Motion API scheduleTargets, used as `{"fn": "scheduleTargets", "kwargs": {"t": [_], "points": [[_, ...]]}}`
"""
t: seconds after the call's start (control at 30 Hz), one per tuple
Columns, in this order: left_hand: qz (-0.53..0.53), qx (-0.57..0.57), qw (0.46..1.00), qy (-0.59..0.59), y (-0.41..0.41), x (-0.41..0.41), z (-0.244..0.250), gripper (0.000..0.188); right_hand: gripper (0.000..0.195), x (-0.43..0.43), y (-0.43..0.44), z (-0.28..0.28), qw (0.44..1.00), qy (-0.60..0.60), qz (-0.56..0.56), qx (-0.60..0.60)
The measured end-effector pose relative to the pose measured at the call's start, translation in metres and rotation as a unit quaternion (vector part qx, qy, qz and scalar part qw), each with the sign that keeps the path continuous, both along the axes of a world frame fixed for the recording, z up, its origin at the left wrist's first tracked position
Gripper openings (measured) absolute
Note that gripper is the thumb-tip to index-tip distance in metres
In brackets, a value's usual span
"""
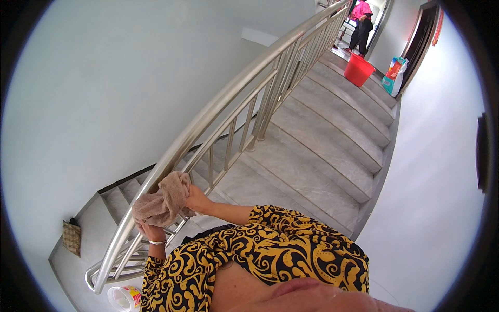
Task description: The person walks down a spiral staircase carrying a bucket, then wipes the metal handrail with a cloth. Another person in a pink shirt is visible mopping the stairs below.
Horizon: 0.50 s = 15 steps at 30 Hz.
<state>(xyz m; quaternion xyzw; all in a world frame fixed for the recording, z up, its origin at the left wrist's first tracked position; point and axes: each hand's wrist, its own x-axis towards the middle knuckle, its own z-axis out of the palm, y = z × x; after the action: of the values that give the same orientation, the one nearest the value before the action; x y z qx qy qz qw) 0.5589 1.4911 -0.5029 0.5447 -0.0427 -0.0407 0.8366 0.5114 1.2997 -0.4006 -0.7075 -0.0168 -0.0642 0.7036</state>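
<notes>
A bunched brown towel (161,202) lies against the stainless steel handrail (230,93) of a staircase. On its near side, my left hand (153,231), with a silver bangle at the wrist, grips the cloth; most of the fingers are hidden under it. My right hand (199,200) is closed on the other side of the same towel, beside the railing bars. Both hands are close together at the rail. Below the handrail run thinner metal bars (234,134).
Grey stone steps (331,117) rise to the upper right. A red bucket (358,70) and a printed plastic bag (394,77) stand there. A person (361,25) is beyond them. Lower left are a plastic tub (124,298) and a checked bag-like item (71,238) on the landing.
</notes>
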Motion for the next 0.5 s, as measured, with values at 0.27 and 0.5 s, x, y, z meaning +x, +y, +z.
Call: {"fn": "scheduleTargets", "kwargs": {"t": [0.27,0.5], "points": [[0.025,0.131,0.939,-0.318,-0.040,-0.020,0.114,0.014,0.059,0.009,-0.008,-0.026,0.998,-0.030,0.029,-0.042],[0.207,0.411,0.732,-0.502,-0.038,0.000,0.106,0.036,0.058,0.010,-0.028,-0.031,0.982,0.127,0.057,-0.125]]}}
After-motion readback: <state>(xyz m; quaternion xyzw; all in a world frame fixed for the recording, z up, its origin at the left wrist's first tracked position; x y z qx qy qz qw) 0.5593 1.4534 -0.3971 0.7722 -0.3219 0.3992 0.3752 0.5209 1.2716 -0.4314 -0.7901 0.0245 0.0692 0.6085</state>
